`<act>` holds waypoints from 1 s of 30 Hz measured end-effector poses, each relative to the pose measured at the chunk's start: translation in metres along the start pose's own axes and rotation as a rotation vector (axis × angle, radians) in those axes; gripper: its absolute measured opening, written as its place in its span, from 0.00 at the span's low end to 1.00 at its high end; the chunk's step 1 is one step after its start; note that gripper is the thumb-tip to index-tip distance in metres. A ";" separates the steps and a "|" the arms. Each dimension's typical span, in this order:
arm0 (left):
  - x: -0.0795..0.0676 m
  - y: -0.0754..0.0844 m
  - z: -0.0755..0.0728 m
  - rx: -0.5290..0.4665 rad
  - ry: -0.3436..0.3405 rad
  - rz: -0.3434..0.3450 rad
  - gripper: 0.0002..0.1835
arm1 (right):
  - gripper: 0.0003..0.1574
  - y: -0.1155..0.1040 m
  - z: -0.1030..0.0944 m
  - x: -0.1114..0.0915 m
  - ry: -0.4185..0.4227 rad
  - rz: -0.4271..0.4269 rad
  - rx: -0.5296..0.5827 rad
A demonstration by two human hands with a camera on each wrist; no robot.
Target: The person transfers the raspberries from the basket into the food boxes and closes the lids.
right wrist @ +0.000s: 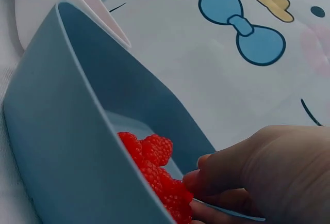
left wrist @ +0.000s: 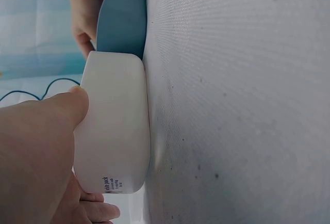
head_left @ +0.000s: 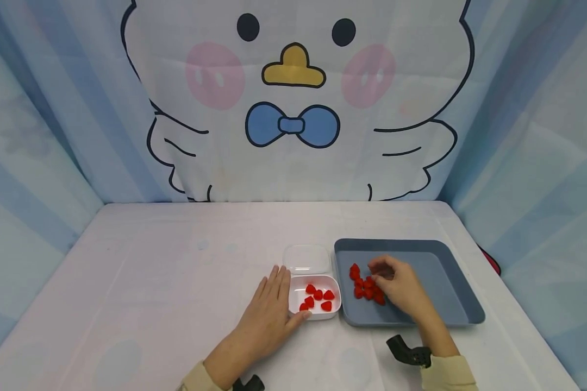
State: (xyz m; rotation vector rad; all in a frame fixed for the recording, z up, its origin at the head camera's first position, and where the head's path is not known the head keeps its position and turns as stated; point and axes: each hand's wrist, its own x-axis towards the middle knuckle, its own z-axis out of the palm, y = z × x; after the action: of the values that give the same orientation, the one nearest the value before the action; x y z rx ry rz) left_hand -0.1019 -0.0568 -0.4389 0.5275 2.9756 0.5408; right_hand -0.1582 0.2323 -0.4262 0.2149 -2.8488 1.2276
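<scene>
A small white box (head_left: 339, 312), with several red raspberries (head_left: 318, 295) inside, stands against the left side of a blue-grey tray (head_left: 440, 282). My left hand (head_left: 269, 312) steadies the box, straight fingers along its left side and thumb (left wrist: 77, 102) at the near rim. My right hand (head_left: 402, 285) reaches into the tray with bent fingers. Its thumb and fingertips pinch a raspberry at the edge of a cluster of raspberries (right wrist: 154, 154). That cluster lies in the left part of the tray.
A clear plastic lid (head_left: 307, 259) lies behind the white box. Patterned cloth (head_left: 293, 174) walls off the back and sides of the white-covered table (head_left: 151, 271). Dark wrist mounts (head_left: 408, 352) stick out from the forearms. Small printed text shows on the box's outer wall.
</scene>
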 end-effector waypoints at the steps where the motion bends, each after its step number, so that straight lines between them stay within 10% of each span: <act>1: 0.000 0.000 0.000 0.001 0.002 0.001 0.49 | 0.13 0.001 0.000 0.000 -0.005 0.004 -0.004; 30: -0.001 0.000 -0.001 0.001 -0.003 -0.010 0.49 | 0.09 -0.003 0.004 -0.001 0.008 0.043 -0.077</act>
State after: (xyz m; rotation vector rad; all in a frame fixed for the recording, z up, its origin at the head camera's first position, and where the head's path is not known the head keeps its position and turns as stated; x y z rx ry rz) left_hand -0.1013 -0.0569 -0.4383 0.5129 2.9742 0.5377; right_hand -0.1570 0.2274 -0.4262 0.1472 -2.9022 1.1197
